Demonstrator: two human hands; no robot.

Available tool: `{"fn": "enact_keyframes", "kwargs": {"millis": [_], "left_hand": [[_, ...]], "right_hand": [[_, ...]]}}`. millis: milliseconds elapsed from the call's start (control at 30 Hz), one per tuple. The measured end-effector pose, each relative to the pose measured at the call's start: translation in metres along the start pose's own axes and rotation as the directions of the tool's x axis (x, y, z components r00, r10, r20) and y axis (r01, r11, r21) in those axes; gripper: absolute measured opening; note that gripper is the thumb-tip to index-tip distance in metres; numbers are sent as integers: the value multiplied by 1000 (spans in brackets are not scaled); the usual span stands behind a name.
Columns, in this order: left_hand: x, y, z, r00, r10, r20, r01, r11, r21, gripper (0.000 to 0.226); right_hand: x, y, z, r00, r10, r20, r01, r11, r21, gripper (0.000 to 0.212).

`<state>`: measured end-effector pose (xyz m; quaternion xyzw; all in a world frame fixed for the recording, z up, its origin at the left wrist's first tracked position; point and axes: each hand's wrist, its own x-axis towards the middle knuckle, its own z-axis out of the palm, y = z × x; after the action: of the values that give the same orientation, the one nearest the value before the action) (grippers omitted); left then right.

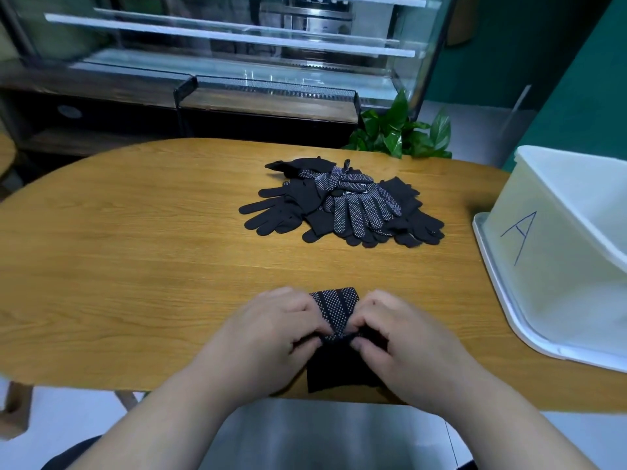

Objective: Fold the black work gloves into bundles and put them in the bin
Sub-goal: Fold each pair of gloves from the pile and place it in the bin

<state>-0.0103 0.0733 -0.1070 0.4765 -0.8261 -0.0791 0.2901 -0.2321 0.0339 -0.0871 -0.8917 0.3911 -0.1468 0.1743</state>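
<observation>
Wooden tabletop (135, 249) | glove pair (334, 310), lower centre, pinched mid-fold by fingers of left hand (271, 330) and right hand (403, 337) | glove pile (342, 205), centre, yet to be folded | bin (559, 266), right edge: no bundle seen.

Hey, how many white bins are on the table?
1: the white bin, marked A, stands far right, partly cut off by the frame; others could sit out of view.
</observation>
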Motion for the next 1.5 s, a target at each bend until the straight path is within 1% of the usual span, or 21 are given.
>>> {"fn": "enact_keyframes", "kwargs": {"millis": [100,133,200,267,300,333,400,467,500,567,633,700,800,900,967,1067,1133,1233,1367,1500], "left_hand": [[-3,2,-4,998,24,62,-23,1000,-8,19],[-4,2,-5,997,29,66,-26,999,-45,20],[-5,2,-8,998,34,51,-23,982,-186,19],[-5,0,-12,1000,-20,10,22,939,-342,18],[-4,-2,-14,997,-76,-16,63,912,-405,19],[-3,-4,-14,989,-138,-48,104,895,-433,20],[0,-11,-13,962,-235,-136,170,911,-377,19],[3,-21,-11,940,-290,-178,234,931,-282,19],[3,-26,-10,938,-305,-167,262,935,-238,20],[3,-31,-9,940,-329,-92,310,935,-171,26],[3,-35,-9,939,-343,-20,337,932,-134,33],[4,-37,-9,937,-349,24,349,931,-110,43],[6,-41,-9,939,-336,75,342,933,-108,45],[7,-40,-9,945,-315,93,325,936,-134,31],[7,-38,-8,946,-314,82,322,937,-133,29],[8,-36,-5,939,-342,35,344,933,-107,46],[9,-35,-3,930,-365,37,366,928,-64,51],[10,-31,1,931,-362,39,362,932,-2,50],[12,-25,-1,931,-360,52,360,933,12,42],[13,-19,-4,930,-356,92,352,934,59,47]], "right_hand": [[-6,-2,3,1000,5,6,-5,1000,-29,11],[-7,-2,3,1000,2,0,-2,999,-43,12],[-9,-1,3,1000,-10,-21,9,999,-44,17],[-11,0,1,998,-42,-54,41,999,-27,22],[-11,1,1,996,-56,-71,54,998,-21,23],[-11,1,1,994,-62,-85,61,998,-9,23],[-11,2,2,991,-69,-119,72,997,21,23],[-9,4,3,982,-78,-171,85,996,35,23],[-8,5,5,975,-76,-210,87,995,43,23],[-4,7,7,947,-51,-317,68,997,42,23],[0,10,7,924,-2,-384,8,1000,13,25],[5,11,8,936,39,-350,-46,999,-12,27],[7,9,12,974,24,-224,-31,999,-29,30],[8,6,15,992,16,-128,-26,997,-72,34],[7,7,16,990,11,-137,-21,997,-73,34],[5,8,15,984,34,-176,-40,999,-30,28],[4,7,15,982,19,-189,-27,999,-39,26],[4,5,15,984,-20,-174,8,997,-71,24],[4,5,14,982,-75,-175,63,995,-73,24],[6,5,15,989,-76,-128,65,994,-93,27]]}}
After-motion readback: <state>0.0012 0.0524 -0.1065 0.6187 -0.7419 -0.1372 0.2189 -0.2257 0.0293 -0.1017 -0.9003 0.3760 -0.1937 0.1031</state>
